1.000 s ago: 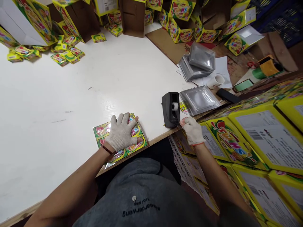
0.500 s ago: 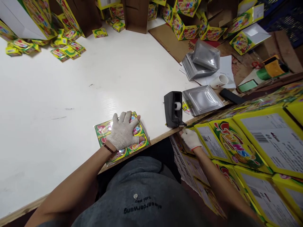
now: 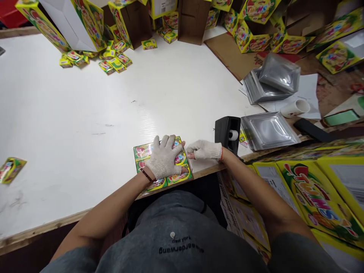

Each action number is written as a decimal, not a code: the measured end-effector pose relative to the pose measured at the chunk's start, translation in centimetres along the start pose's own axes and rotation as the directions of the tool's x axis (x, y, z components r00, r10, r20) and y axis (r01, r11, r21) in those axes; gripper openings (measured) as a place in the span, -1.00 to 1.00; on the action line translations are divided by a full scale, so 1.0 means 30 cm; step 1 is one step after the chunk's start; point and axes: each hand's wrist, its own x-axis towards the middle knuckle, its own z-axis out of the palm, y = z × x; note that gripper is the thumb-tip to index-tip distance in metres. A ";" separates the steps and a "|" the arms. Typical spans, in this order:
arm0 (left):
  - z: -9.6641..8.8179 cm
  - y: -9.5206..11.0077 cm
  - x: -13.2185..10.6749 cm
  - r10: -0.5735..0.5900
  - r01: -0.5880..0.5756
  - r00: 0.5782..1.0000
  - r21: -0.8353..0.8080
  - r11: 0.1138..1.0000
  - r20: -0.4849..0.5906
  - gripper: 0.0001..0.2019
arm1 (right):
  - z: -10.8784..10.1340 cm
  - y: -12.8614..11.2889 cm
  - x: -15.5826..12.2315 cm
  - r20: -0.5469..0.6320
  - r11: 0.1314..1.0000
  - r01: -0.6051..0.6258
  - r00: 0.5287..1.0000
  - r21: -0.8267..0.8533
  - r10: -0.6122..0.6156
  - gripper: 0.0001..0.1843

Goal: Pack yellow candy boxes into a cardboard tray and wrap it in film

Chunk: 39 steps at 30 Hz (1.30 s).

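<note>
A flat pack of yellow-green small boxes (image 3: pixel 142 152) in clear film lies at the near edge of the white table (image 3: pixel 85 110). My gloved left hand (image 3: pixel 165 159) lies flat on top of it with the fingers spread. My gloved right hand (image 3: pixel 205 150) is at the pack's right side. Its fingers are pressed together and the tips touch the pack's edge. Whether anything is pinched in them is hidden. A black tape dispenser (image 3: pixel 227 132) stands just right of that hand.
Clear plastic trays (image 3: pixel 267 131) lie right of the dispenser, with another stack (image 3: pixel 273 81) and a white cup (image 3: pixel 294 109) behind. Loose small boxes (image 3: pixel 113 62) and open cartons crowd the far edge. One small box (image 3: pixel 11 168) lies far left. Large yellow cartons (image 3: pixel 309 189) stand at my right.
My right hand has left the tape dispenser's front and moved left to the pack's right edge. The left hand has stayed flat on the pack. The view has shifted left.
</note>
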 end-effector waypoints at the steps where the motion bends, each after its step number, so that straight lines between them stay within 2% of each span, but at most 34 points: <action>1: 0.001 -0.001 -0.001 0.004 -0.004 1.000 -0.006 1.000 -0.007 -0.03 | -0.008 0.007 0.027 0.033 1.000 -0.010 0.999 0.003 0.010 -0.63; 6: 0.001 -0.005 0.000 0.009 -0.009 1.000 -0.015 1.000 -0.028 -0.45 | -0.024 0.060 0.083 0.083 1.000 -0.023 0.996 0.019 0.022 -0.62; 9: 0.000 -0.006 0.002 0.005 -0.005 1.000 0.006 1.000 -0.029 -0.53 | -0.007 0.103 0.102 0.094 0.984 -0.073 0.994 0.164 0.058 -0.63; 12: 0.002 -0.007 0.002 0.003 -0.003 0.999 0.003 1.000 -0.037 -0.52 | 0.052 0.156 0.116 0.077 0.930 -0.110 0.993 0.351 0.089 -0.59; 15: 0.005 -0.007 0.003 0.002 -0.003 0.999 -0.017 1.000 -0.045 -0.48 | 0.141 0.204 0.119 0.012 0.864 -0.078 0.996 0.498 0.083 -0.48; 17: 0.007 -0.006 0.007 0.003 -0.004 0.999 -0.012 1.000 -0.051 -0.47 | 0.200 0.223 0.107 -0.083 0.790 -0.035 0.991 0.612 0.108 -0.43; 18: 0.008 -0.007 0.009 0.006 -0.006 0.999 -0.007 1.000 -0.053 -0.46 | 0.227 0.227 0.095 -0.170 0.775 -0.008 0.974 0.632 0.149 -0.44; 19: 0.009 -0.008 0.008 0.010 -0.010 0.998 -0.003 1.000 -0.056 -0.46 | 0.253 0.225 0.078 -0.293 0.794 0.020 0.935 0.607 0.200 -0.48; 20: 0.010 -0.012 0.004 0.014 -0.014 0.998 -0.002 1.000 -0.058 -0.47 | 0.277 0.218 0.056 -0.441 0.851 0.043 0.868 0.523 0.227 -0.54; 21: 0.012 -0.019 -0.006 0.016 -0.017 0.998 -0.003 1.000 -0.059 -0.47 | 0.302 0.206 0.029 -0.592 0.922 0.062 0.782 0.383 0.194 -0.58; 22: 0.016 -0.029 -0.022 0.009 -0.010 0.998 -0.007 1.000 -0.062 -0.46 | 0.328 0.190 0.000 -0.710 0.978 0.073 0.699 0.194 0.088 -0.58; 23: 0.021 -0.043 -0.044 -0.015 0.014 0.997 -0.014 1.000 -0.070 -0.47 | 0.356 0.172 -0.028 -0.764 0.997 0.079 0.641 -0.024 -0.069 -0.54; 24: 0.029 -0.060 -0.074 -0.057 0.055 0.995 -0.026 0.998 -0.081 -0.47 | 0.384 0.154 -0.054 -0.742 0.966 0.088 0.624 -0.244 -0.245 -0.47; 26: 0.056 -0.102 -0.149 -0.186 0.178 0.976 -0.076 0.981 -0.116 -0.48 | 0.440 0.126 -0.088 -0.557 0.797 0.114 0.656 -0.593 -0.509 -0.39; 29: 0.125 -0.164 -0.258 -0.398 0.336 0.897 -0.290 0.896 -0.191 -0.49 | 0.480 0.121 -0.083 -0.335 0.552 0.121 0.683 -0.825 -0.650 -0.44; 30: 0.153 -0.179 -0.279 -0.469 0.360 0.855 -0.398 0.844 -0.220 -0.50 | 0.473 0.129 -0.070 -0.300 0.504 0.119 0.679 -0.856 -0.670 -0.46; 32: 0.212 -0.198 -0.281 -0.615 0.365 0.742 -0.610 0.703 -0.265 -0.52 | 0.423 0.149 -0.035 -0.261 0.450 0.104 0.691 -0.887 -0.674 -0.47; 34: 0.264 -0.205 -0.225 -0.738 0.329 0.615 -0.759 0.562 -0.280 -0.55 | 0.344 0.163 0.002 -0.248 0.429 0.066 0.733 -0.901 -0.633 -0.45; 36: 0.300 -0.206 -0.131 -0.817 0.284 0.505 -0.841 0.461 -0.277 -0.58 | 0.270 0.162 0.039 -0.266 0.417 0.005 0.763 -0.909 -0.589 -0.43; 38: 0.313 -0.207 -0.038 -0.857 0.250 0.433 -0.877 0.411 -0.278 -0.59 | 0.235 0.150 0.077 -0.269 0.393 -0.020 0.760 -0.919 -0.591 -0.42; 39: 0.311 -0.208 -0.004 -0.863 0.237 0.410 -0.879 0.415 -0.296 -0.60 | 0.237 0.143 0.096 -0.261 0.380 -0.014 0.750 -0.925 -0.607 -0.42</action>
